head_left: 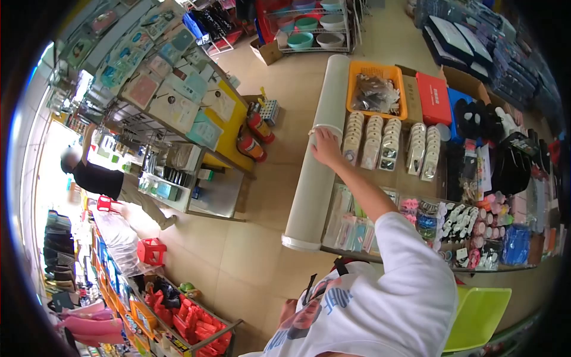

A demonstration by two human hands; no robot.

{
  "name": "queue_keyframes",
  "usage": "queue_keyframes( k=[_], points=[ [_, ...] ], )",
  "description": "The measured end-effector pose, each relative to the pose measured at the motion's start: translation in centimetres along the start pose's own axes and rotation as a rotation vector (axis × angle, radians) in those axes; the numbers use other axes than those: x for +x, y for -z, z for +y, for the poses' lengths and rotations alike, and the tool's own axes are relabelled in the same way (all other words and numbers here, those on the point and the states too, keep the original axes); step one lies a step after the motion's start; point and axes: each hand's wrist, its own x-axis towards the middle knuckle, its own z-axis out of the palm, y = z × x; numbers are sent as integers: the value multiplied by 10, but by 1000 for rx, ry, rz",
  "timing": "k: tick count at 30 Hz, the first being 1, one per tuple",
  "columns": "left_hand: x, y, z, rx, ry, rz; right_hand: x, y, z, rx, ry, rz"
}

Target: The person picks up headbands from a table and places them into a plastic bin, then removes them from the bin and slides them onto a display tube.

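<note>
My right hand (326, 147) rests palm down on a long off-white roll (315, 190) of sheet material, its fingers lying over the surface. A thin band (331, 127) goes around the roll beside my fingertips. The roll lies along the near side of a display table. Only a small patch of skin, likely my left hand (288, 310), shows against my white shirt; its fingers cannot be made out. To the right of my right hand stand packs of round white items (352, 138) in rows. An orange basket (402, 89) holding small dark bagged goods sits beyond them.
A red box (433, 98) and hair accessories (459, 223) cover the table. Fire extinguishers (251, 144) stand across the aisle by a counter. A red stool (151, 252) and a bin of red packets (193, 324) are lower left. Another person (101, 178) stands at the left.
</note>
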Motion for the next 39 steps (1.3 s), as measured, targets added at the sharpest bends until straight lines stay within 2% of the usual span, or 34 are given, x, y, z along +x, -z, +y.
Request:
queue_keyframes(
  k=[2,4,7,11,13,16,17,19,22,24,27,33,36,39],
  points=[
    [44,12,0,-274,50,6,11,-16,5,18,1,101],
    [51,19,45,-201,-112,116,11,-36,11,43,-11,244],
    [80,32,131,-68,-395,212,8,-46,16,9,-58,266],
    [85,28,331,164,-804,194,8,-40,15,32,-93,297],
    [91,12,433,278,-913,217,9,-40,19,72,-92,329],
    [95,-38,575,575,-1075,268,10,-43,21,132,-91,361],
    [83,-62,617,599,-1128,184,9,-41,20,158,-95,353],
    [112,-99,670,712,-1372,159,10,-34,20,205,-89,337],
    [135,-140,711,960,-1480,194,11,-40,22,72,-120,327],
    [149,-158,722,1124,-1513,219,12,-39,23,90,-131,328],
    [158,-166,735,1281,-1416,163,12,-34,25,127,-128,321],
    [165,-167,745,1415,-1404,115,14,-34,27,174,-130,316],
    [169,-172,755,1513,-1435,204,12,-33,27,199,-129,334],
    [147,-159,767,1323,-1672,234,13,-32,25,241,-115,350]
  ],
)
